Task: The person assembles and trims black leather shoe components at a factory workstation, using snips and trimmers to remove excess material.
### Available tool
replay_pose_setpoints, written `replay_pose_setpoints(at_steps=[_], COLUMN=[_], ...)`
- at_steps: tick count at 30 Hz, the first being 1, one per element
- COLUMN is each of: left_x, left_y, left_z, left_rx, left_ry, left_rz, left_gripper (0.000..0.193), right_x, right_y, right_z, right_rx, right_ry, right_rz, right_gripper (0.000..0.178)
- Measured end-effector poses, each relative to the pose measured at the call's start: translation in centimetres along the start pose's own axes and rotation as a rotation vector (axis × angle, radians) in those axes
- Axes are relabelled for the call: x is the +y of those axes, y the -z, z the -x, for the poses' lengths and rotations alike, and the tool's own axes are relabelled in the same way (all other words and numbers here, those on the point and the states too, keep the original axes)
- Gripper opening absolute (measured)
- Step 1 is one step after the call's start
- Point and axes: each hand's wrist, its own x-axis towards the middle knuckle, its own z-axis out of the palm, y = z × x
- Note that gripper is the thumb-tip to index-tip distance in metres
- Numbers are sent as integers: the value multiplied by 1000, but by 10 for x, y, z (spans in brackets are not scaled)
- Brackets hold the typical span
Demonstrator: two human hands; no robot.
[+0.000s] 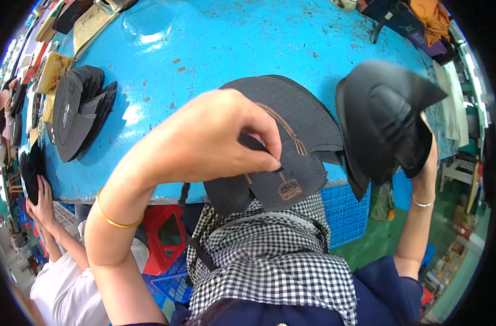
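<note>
Over a pile of flat black shoe uppers (305, 127) with orange-brown stitching, my left hand (220, 136) has its thumb and forefinger pinched together. Their tips meet at a small dark bit by the stitching, too small to make out. On the right, my right hand (428, 163) grips a glossy black shoe upper (389, 108), slightly blurred, raised at the table's near edge. Most of that hand's fingers are hidden behind the upper. Next to it, more black pieces show at its left side.
The blue table (204, 43) has small scraps on it. A stack of black uppers (76, 114) stands at the left, near a yellowish block (53, 73). A co-worker's hands (41, 204) hold dark pieces at far left. Below are a red stool (160, 239) and blue crate (343, 214).
</note>
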Motion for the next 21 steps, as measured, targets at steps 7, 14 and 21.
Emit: replay_pose_setpoints(at_steps=[7,14,21], left_x=[-4,-3,-18], left_y=[-13,-17,1], left_z=[-14,-7,-5], left_rx=[-54,117,104], left_ry=[110,57,36], left_rz=[-229,-470,-450], left_gripper=[11,18,17], right_x=[-1,-13,-24], right_y=[16,-124,-153], right_z=[-5,8,0], right_rx=[-29,-978,-1153], right_ry=[33,799,989], right_rz=[435,604,961], right_gripper=[24,18,19])
